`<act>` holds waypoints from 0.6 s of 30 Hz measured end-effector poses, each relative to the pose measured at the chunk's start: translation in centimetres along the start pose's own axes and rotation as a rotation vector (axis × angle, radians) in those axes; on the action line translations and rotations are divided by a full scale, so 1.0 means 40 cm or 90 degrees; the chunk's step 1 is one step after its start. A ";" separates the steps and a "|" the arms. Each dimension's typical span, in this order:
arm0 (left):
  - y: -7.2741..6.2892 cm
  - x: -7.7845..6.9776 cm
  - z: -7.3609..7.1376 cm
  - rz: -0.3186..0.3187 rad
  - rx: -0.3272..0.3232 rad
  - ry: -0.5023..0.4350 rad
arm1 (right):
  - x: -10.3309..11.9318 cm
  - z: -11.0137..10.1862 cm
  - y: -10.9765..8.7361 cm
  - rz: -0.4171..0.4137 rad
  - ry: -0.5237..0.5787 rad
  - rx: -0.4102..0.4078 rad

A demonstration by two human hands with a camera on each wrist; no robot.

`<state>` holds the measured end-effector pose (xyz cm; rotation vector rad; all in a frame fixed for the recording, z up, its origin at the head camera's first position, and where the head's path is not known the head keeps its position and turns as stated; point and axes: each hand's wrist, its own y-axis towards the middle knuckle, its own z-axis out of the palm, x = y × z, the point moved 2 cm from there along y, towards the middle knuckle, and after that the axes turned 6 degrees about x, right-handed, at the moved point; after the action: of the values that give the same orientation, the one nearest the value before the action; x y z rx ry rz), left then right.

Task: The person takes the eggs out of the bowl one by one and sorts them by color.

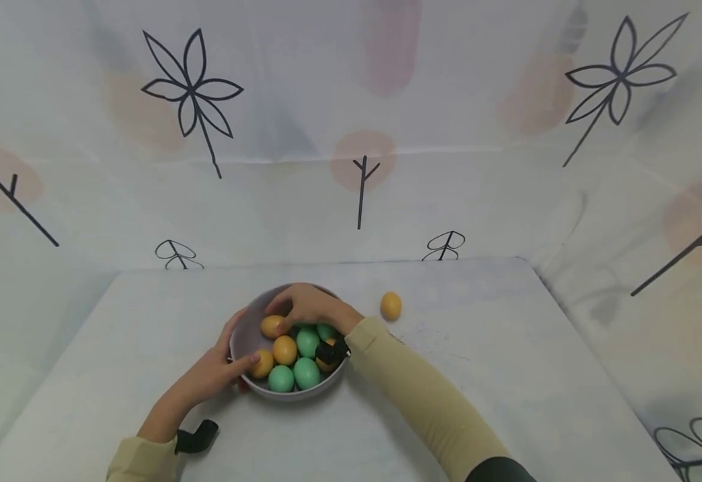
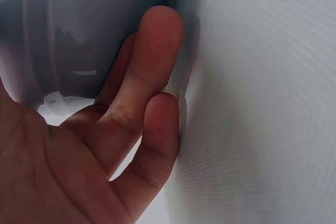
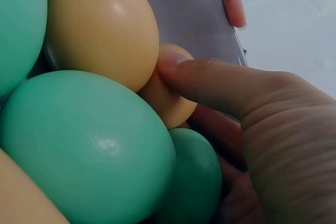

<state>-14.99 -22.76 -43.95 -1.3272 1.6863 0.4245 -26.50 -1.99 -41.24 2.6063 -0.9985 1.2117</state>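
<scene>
A grey-mauve bowl point(image 1: 244, 338) holds several green and orange eggs. My left hand point(image 1: 212, 371) grips its left side, thumb over the rim and against an orange egg point(image 1: 262, 365). In the left wrist view, the left fingers point(image 2: 157, 45) lie along the outside of the bowl point(image 2: 79, 30), low by the tabletop. Reaching in over the far rim, my right hand point(image 1: 310, 306) pinches another orange egg point(image 1: 271, 327) inside the bowl. The right wrist view has the right thumb point(image 3: 220, 85) pressed on that egg point(image 3: 173, 103), partly hidden behind nearer eggs.
One loose orange egg point(image 1: 390, 306) lies on the white table point(image 1: 447, 375), right of the bowl. A patterned cloth point(image 1: 291, 207) rises behind the table and along its sides. Green eggs point(image 1: 307, 373) sit at the near side of the bowl.
</scene>
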 end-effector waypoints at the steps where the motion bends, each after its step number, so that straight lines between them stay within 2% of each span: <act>1: -0.001 0.001 0.001 0.001 -0.001 0.001 | 0.001 0.001 0.000 0.000 -0.002 -0.002; 8: -0.004 -0.004 -0.002 0.003 -0.009 0.021 | 0.008 0.000 -0.003 -0.010 0.007 -0.005; 12: 0.000 -0.004 -0.001 0.003 -0.012 0.012 | 0.011 -0.004 -0.009 -0.007 0.021 -0.023; 18: 0.000 -0.004 0.002 -0.003 -0.020 -0.008 | 0.037 -0.025 -0.023 -0.041 0.108 -0.033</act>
<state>-14.96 -22.61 -43.85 -1.3495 1.6720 0.4571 -25.89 -1.69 -39.36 2.4289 -0.8954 1.3444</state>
